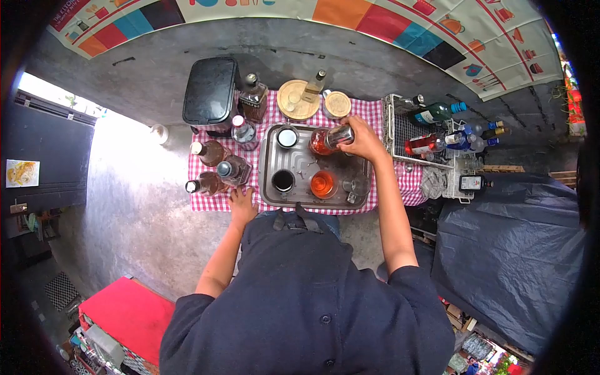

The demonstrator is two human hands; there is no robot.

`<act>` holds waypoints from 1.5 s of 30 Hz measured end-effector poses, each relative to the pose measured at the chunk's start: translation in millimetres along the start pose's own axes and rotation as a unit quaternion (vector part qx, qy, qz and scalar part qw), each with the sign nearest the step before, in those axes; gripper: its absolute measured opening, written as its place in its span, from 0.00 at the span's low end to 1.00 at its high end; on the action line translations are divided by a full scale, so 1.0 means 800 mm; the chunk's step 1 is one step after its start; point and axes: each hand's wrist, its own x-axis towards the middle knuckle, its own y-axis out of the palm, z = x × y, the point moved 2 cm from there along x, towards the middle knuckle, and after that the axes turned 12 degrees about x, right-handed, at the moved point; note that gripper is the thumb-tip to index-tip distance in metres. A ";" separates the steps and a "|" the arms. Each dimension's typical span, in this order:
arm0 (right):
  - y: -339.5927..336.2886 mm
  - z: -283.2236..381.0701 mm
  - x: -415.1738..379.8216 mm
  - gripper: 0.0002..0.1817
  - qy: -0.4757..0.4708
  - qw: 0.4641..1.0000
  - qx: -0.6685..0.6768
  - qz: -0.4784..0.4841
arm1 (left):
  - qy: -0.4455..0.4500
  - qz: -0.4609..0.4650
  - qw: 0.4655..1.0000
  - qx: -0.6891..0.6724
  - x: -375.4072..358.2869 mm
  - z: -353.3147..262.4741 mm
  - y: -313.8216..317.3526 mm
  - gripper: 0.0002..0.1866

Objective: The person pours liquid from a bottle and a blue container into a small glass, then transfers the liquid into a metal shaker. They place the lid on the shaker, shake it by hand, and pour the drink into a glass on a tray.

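My right hand (362, 142) is wrapped round a silvery cylindrical vessel (338, 135), tipped on its side toward the left. Its left end is right at a glass with red contents (319, 143) on the brown tray (299, 201). Nearer me on that tray stand a glass of orange-red liquid (322, 183), a glass of dark liquid (283, 181) and a clear empty-looking glass (354, 189). A white-topped cup (287, 137) sits at the far left of the tray. My left hand (242, 202) lies with fingers spread on the checked cloth, just below a dark-capped bottle (233, 170).
Several bottles, among them a brown one (211, 152), crowd the table's left side by a black bin (211, 92). Behind the tray are a round wooden board (289, 100) and a lidded mug (337, 105). A white wire rack (390, 128) with bottles stands right.
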 end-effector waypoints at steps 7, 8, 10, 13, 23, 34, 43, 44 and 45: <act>0.006 0.007 0.004 0.34 -0.013 0.999 -0.018 0.025 | 0.004 -0.005 1.000 -0.008 0.000 0.000 -0.004 0.32; 0.007 0.008 0.005 0.35 -0.011 0.999 -0.028 0.036 | 0.005 -0.007 1.000 -0.007 0.000 0.000 -0.004 0.32; 0.009 0.008 0.006 0.35 -0.014 0.999 -0.035 0.024 | 0.004 -0.008 1.000 -0.007 -0.001 -0.001 -0.007 0.32; 0.011 0.011 0.006 0.35 0.001 0.999 -0.026 0.033 | 0.003 -0.007 1.000 -0.005 -0.001 -0.002 -0.008 0.32; 0.016 0.018 0.010 0.34 0.034 0.997 -0.028 0.060 | 0.011 -0.017 1.000 0.002 -0.001 0.000 -0.004 0.32; 0.005 0.006 0.003 0.32 0.005 0.999 0.024 -0.023 | 0.015 0.006 1.000 0.005 -0.001 -0.002 -0.008 0.32; -0.004 -0.046 -0.043 0.32 0.115 0.932 0.301 -0.164 | 0.026 -0.025 0.999 -0.031 -0.011 0.001 -0.012 0.31; 0.003 -0.066 -0.053 0.31 0.105 0.919 0.332 -0.185 | 0.024 -0.038 0.998 -0.041 -0.014 0.001 -0.012 0.31; 0.012 -0.080 -0.061 0.29 0.113 0.881 0.410 -0.207 | 0.023 -0.051 0.997 -0.051 -0.016 0.001 -0.007 0.30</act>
